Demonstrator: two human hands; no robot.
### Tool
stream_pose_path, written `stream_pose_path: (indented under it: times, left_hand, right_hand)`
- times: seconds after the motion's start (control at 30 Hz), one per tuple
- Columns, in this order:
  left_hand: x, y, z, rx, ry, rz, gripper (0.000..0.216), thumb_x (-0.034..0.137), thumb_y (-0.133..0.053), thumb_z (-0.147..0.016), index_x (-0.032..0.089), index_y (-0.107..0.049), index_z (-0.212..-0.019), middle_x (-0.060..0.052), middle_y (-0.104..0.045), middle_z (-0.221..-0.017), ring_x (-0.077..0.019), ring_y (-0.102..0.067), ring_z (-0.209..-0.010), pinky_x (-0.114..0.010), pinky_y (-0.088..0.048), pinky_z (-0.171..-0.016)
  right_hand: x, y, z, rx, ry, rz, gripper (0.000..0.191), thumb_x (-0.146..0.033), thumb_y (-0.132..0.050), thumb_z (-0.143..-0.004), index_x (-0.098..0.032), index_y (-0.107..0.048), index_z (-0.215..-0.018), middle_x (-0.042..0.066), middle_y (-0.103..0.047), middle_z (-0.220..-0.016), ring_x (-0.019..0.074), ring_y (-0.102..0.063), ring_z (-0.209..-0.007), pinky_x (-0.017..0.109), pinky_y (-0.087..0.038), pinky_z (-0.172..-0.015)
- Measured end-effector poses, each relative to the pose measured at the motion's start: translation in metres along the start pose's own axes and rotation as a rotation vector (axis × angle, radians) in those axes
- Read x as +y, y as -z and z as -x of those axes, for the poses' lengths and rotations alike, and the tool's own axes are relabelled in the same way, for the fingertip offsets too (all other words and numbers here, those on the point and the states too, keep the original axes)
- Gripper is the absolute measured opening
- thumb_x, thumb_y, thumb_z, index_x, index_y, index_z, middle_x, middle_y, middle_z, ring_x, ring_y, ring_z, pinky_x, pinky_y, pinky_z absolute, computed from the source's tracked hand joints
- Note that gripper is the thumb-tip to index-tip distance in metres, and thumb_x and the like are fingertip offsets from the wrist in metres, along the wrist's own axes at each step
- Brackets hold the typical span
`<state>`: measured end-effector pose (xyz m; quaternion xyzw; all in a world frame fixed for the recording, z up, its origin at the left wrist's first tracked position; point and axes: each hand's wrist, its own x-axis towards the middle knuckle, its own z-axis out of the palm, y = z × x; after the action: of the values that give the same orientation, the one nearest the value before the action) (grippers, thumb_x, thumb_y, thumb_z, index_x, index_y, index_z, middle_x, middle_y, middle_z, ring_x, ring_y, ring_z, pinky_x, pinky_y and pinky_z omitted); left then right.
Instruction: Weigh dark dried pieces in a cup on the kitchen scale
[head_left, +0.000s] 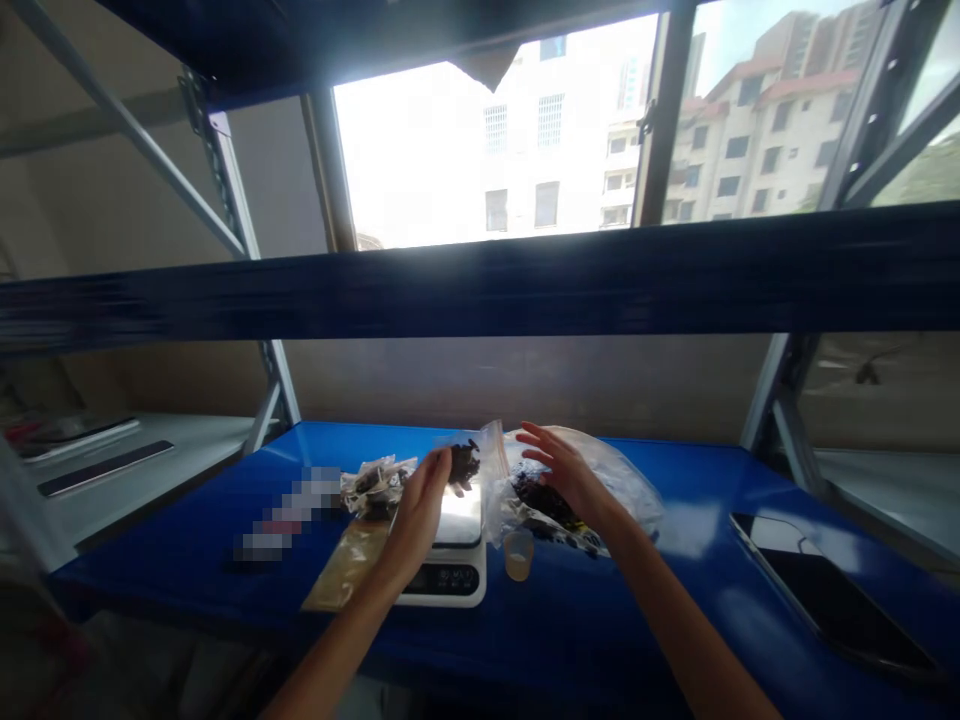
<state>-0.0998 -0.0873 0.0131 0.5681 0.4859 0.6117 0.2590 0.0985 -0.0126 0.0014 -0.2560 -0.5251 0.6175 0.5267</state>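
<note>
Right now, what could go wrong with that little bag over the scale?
1. The small bag, pinched by the left hand above the scale, might tip and spill its dark bits.
2. The right hand at the big bag could knock over the little cup beside the scale.

The table point(600, 620) is showing deep blue, the scale point(459, 525) is gleaming white, the clear pouch point(469, 462) is showing dark brown bits, and the phone point(832, 590) is lying glossy black.
</note>
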Motion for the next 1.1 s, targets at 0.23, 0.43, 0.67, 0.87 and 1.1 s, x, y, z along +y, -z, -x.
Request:
stream_pose_path:
  times: [0.23,0.43,0.67,0.87,1.1]
  left_hand:
    - [0.005,-0.06,-0.017,-0.05,0.007,0.056,0.047,0.058,-0.044,-0.083,0.02,-0.058,-0.107,-0.007,-0.067,-0.095,-0.0212,-0.062,-0.09,-0.03,-0.046,-0.075]
    - [0.026,-0.106,-0.022,0.122,-0.357,-0.215,0.024,0.037,-0.046,-0.087,0.024,-0.056,-0.105,-0.007,-0.061,-0.106,-0.0213,-0.054,-0.099,-0.038,-0.035,-0.091]
    - [0.017,-0.138,-0.031,-0.139,-0.235,-0.097,0.036,0.044,-0.037,-0.091,0.021,-0.053,-0.069,-0.004,-0.057,-0.075,-0.0175,-0.054,-0.073,-0.031,-0.04,-0.07]
    - [0.007,-0.129,-0.031,-0.176,-0.088,0.142,0.036,0.052,-0.043,-0.086,0.02,-0.053,-0.074,-0.001,-0.062,-0.068,-0.0145,-0.057,-0.062,-0.025,-0.039,-0.058]
    - [0.011,-0.123,-0.032,-0.039,-0.057,-0.008,0.04,0.058,-0.048,-0.082,0.021,-0.048,-0.067,0.003,-0.055,-0.058,-0.0128,-0.052,-0.054,-0.024,-0.037,-0.057]
  right_hand:
    - [0.002,0.004,-0.009,0.156,0.103,-0.137,0.026,-0.042,-0.078,-0.061,-0.02,-0.067,-0.069,-0.002,-0.058,-0.063,0.0068,-0.047,-0.049,0.019,-0.034,-0.041]
    - [0.003,0.019,-0.016,0.342,0.152,-0.26,0.027,-0.042,-0.074,-0.063,-0.025,-0.068,-0.083,0.0,-0.067,-0.08,0.0119,-0.057,-0.06,0.021,-0.037,-0.043]
    - [0.008,0.022,-0.014,0.402,0.12,-0.328,0.023,-0.038,-0.071,-0.064,-0.023,-0.069,-0.082,0.004,-0.071,-0.088,0.0192,-0.063,-0.078,0.025,-0.045,-0.056]
    - [0.001,0.017,-0.004,0.385,0.17,-0.188,0.024,-0.035,-0.07,-0.064,-0.026,-0.069,-0.087,0.003,-0.071,-0.089,0.0175,-0.062,-0.073,0.022,-0.036,-0.047]
    - [-0.01,0.011,0.003,0.28,0.099,-0.035,0.019,-0.04,-0.072,-0.066,-0.027,-0.07,-0.08,0.002,-0.068,-0.078,0.0142,-0.056,-0.061,0.021,-0.029,-0.041]
